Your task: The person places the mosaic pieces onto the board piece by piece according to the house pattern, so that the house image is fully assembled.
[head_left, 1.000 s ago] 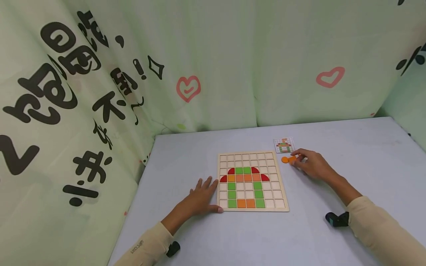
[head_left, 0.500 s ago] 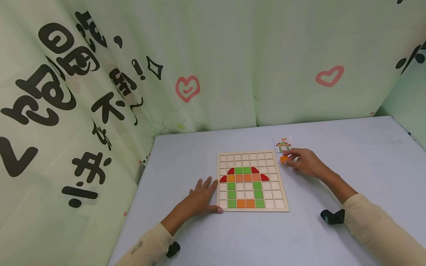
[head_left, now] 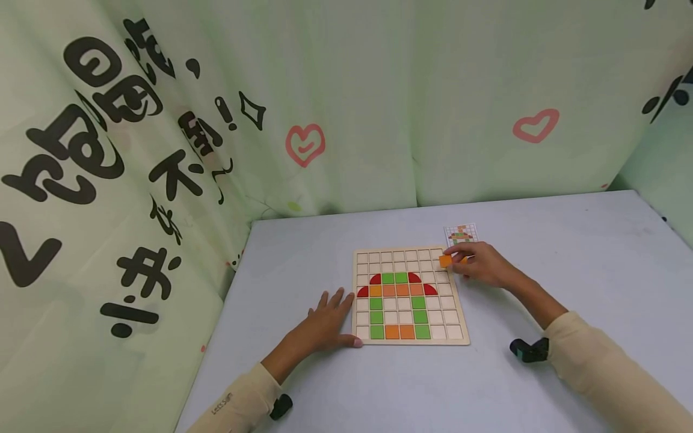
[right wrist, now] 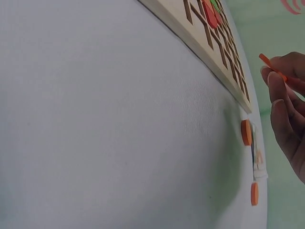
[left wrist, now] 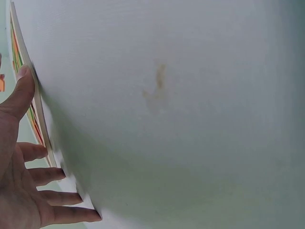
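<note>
A wooden grid board (head_left: 440, 316) lies on the table, with green, orange and red tiles set in several of its cells. My left hand (head_left: 323, 325) rests at the board's left side with fingers spread; in the left wrist view its thumb (left wrist: 23, 90) touches the board's edge. My right hand (head_left: 484, 264) pinches a thin orange square tile (head_left: 445, 261) between thumb and fingers, over the board's upper right corner. In the right wrist view, the tile (right wrist: 267, 63) is held edge-on. Beneath that hand lie two orange pieces (right wrist: 246, 132), mostly hidden in the head view.
A small pattern card (head_left: 460, 232) printed with a coloured grid lies behind the board's right corner, partly covered by the right hand. The white table (head_left: 400, 391) backs onto a pale green curtain (head_left: 352, 90). A stain (left wrist: 159, 78) marks the cloth.
My right hand has picked the orange square tile up from beside the board and moved it left over the upper right corner. The left hand has stayed in place.
</note>
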The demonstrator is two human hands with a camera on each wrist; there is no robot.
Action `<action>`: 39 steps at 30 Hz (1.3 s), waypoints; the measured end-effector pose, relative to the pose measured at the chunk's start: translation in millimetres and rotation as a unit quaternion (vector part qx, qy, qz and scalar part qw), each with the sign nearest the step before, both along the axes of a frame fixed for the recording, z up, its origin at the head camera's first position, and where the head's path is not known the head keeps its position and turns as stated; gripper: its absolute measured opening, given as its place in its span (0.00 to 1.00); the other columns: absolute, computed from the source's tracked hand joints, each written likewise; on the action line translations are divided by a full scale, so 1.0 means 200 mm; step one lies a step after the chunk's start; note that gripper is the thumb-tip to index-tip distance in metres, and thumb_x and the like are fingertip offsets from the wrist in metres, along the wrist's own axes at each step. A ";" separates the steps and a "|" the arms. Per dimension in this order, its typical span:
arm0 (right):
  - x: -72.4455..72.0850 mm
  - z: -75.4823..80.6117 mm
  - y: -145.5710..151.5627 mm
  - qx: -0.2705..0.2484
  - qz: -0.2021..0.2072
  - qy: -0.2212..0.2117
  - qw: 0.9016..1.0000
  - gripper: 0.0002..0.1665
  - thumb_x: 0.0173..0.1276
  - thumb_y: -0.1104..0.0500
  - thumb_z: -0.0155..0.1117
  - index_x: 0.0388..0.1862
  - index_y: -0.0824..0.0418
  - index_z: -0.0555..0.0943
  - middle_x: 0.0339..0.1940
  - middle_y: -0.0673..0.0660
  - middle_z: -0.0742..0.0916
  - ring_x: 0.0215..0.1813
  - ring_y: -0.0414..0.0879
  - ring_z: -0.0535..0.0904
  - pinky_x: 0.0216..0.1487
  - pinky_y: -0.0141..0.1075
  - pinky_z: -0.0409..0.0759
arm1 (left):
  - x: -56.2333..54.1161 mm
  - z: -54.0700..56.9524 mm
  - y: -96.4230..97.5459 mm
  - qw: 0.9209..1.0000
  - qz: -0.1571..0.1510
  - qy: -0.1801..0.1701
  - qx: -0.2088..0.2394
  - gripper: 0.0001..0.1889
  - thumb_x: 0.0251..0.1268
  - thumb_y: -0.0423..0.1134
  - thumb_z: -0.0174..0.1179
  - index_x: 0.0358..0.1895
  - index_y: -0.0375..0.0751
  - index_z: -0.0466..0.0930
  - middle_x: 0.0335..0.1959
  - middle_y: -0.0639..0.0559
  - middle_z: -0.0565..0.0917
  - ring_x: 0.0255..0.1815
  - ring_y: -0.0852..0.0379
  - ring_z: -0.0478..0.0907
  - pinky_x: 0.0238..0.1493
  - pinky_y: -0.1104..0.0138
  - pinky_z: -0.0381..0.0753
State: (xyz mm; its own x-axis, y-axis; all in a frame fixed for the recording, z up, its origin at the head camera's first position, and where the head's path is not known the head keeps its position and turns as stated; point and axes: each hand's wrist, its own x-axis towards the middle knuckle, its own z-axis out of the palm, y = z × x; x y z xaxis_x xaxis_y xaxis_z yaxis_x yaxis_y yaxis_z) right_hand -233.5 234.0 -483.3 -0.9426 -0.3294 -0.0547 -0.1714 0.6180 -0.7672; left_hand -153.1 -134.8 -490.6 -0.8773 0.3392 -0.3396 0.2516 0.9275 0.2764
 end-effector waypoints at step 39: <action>-0.12 -0.06 -0.33 -0.013 0.039 -0.055 0.998 0.18 0.68 0.64 0.65 0.56 0.68 0.82 0.38 0.60 0.87 0.28 0.44 0.79 0.29 0.33 0.79 | -0.01 -0.02 -0.01 1.000 0.003 0.003 -0.004 0.55 0.50 0.63 0.73 0.80 0.51 0.55 0.82 0.43 0.55 0.80 0.31 0.50 0.66 0.30 0.63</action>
State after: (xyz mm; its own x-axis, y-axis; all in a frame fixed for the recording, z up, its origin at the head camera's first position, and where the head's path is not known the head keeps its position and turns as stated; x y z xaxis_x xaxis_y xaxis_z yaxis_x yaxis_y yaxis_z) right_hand -258.2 168.2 -494.9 -0.9024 -0.4050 -0.1468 -0.1324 0.5851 -0.8000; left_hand -154.5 -136.4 -495.4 -0.8814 0.3309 -0.3371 0.2474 0.9313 0.2672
